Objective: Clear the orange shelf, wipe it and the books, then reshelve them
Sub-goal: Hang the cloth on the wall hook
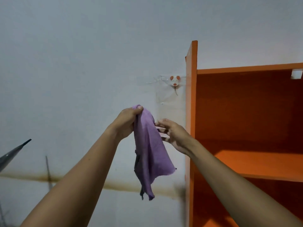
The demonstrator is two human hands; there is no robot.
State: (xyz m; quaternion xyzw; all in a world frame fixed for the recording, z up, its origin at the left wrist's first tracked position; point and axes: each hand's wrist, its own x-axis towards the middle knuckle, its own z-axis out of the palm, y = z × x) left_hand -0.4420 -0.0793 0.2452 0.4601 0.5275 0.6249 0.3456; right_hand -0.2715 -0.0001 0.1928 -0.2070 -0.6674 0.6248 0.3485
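Observation:
A purple cloth (pixel 150 154) hangs down in front of the wall, pinched at its top corner by my left hand (pixel 127 122). My right hand (pixel 173 134) is just right of the cloth, fingers spread and touching its edge, not gripping it. The orange shelf (pixel 191 112) stands at the right. Its upper compartment and the board (pixel 262 164) below hold nothing that I can see. No books are in view.
A small mouse-shaped wall hook (pixel 175 81) with a clear plastic bag hangs on the pale wall just left of the shelf's side panel. A grey pointed object (pixel 12 153) juts in from the left edge. A brown stain line runs across the lower wall.

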